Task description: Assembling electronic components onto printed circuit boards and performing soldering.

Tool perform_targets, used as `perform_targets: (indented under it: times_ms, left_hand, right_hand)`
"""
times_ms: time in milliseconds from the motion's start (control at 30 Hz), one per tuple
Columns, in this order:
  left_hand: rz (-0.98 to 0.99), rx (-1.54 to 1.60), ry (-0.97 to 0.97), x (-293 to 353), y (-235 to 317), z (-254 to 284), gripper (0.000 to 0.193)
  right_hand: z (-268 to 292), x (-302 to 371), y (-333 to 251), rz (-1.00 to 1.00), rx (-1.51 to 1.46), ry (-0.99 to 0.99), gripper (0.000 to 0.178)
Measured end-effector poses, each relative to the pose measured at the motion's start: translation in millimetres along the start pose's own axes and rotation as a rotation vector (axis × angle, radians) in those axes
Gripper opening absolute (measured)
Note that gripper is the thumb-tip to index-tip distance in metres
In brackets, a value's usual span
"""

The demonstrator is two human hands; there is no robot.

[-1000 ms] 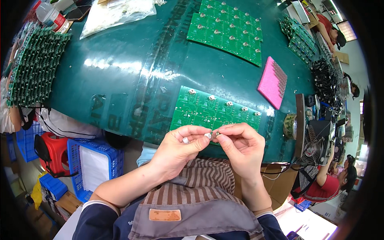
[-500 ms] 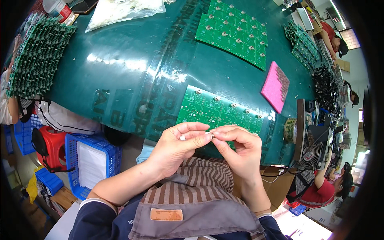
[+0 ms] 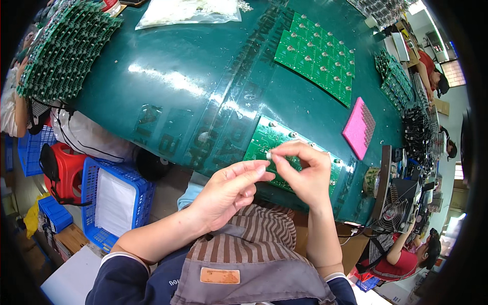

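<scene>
My right hand (image 3: 308, 173) pinches a small silvery cylindrical component (image 3: 269, 156) between thumb and fingertips, just above the near green circuit board (image 3: 261, 136). That board lies on the table in front of me, with small round metal parts standing along its far edge. My left hand (image 3: 227, 190) is beside it, palm partly up, with the thumb pressed to the curled fingers. What those fingers hold, if anything, is hidden. The right hand and forearm cover part of the board.
Beyond lie overlapping green boards (image 3: 317, 61) with metal parts and a pink foam block (image 3: 359, 129) bearing rows of small pins. Stacked boards (image 3: 68, 51) stand at far left, near a clear bag (image 3: 188, 11) of pale pieces. Blue crates (image 3: 142, 203) are below left; co-workers sit at right.
My hands have drawn apart. The right has moved over the near board with the small component; the left has stayed lower and closed its fingers further. The view has shifted slightly.
</scene>
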State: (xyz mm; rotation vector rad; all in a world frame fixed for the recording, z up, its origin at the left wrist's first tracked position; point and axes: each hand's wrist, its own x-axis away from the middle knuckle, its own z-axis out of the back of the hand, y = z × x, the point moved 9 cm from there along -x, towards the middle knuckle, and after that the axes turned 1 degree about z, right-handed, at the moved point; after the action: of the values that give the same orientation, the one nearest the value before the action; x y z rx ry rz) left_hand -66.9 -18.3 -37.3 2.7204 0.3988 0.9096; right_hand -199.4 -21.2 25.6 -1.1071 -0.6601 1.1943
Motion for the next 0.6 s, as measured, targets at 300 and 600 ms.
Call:
perform_targets:
  times_ms: [300, 600]
  left_hand:
    - [0.126, 0.090, 0.020, 17.6, -12.7, 6.7, 0.026]
    - [0.119, 0.100, -0.004, 14.1, -19.0, 13.9, 0.021]
  right_hand:
    - [-7.4, -14.5, 3.5, -0.006, 0.249, -0.093, 0.009]
    - [-15.3, -14.8, -4.7, 0.002, 0.303, -0.096, 0.009]
